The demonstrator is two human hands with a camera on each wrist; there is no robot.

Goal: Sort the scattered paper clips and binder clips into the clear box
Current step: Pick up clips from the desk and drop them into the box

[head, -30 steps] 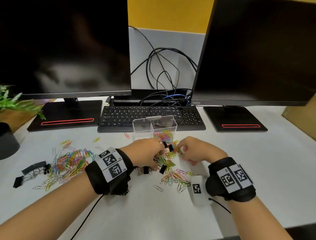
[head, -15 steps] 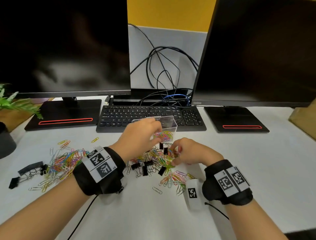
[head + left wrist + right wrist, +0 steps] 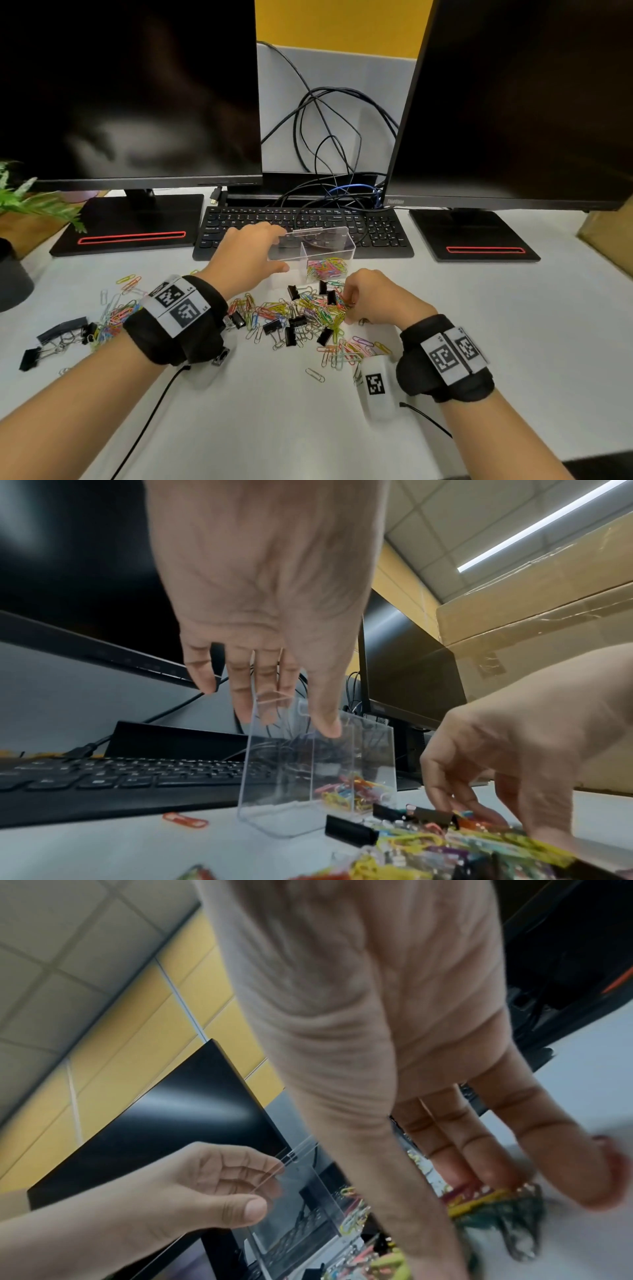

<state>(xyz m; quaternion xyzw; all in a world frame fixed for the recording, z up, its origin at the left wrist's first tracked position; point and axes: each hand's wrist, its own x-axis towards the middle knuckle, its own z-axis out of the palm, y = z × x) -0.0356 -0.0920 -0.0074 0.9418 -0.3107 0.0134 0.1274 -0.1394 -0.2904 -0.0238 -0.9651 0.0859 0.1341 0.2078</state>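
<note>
1. Presently, the left hand (image 3: 245, 255) is at the left end of the clear box (image 3: 337, 245). Its fingers (image 3: 241, 693) reach over the top rim on the far side and the thumb (image 3: 245, 1208) lies against the near wall, so the hand grips that end of the box.
2. The clear box stands upright on the white desk (image 3: 513, 325), just in front of the black keyboard (image 3: 376, 228). A divider splits it into two compartments. The one beyond the left thumb tip, to its right, holds coloured paper clips (image 3: 325, 267); the one under the left fingers shows no contents that can be made out.
3. The right hand (image 3: 375, 296) is curled, fingertips (image 3: 441, 796) down into the loose pile just in front of the box. Thumb and fingers close narrowly on coloured clips; exactly which clip they pinch cannot be told, since the right wrist view is blurred.
4. Black binder clips (image 3: 294, 322) lie mixed among the scattered paper clips (image 3: 270, 313), directly beneath and between both hands.
5. A second heap of paper clips (image 3: 114, 317) and several more binder clips (image 3: 61, 330) lie well apart from the fingers, beyond the left wrist.
6. Two dark monitors (image 3: 130, 92) stand behind the keyboard, with cables (image 3: 329, 137) between them.
</note>
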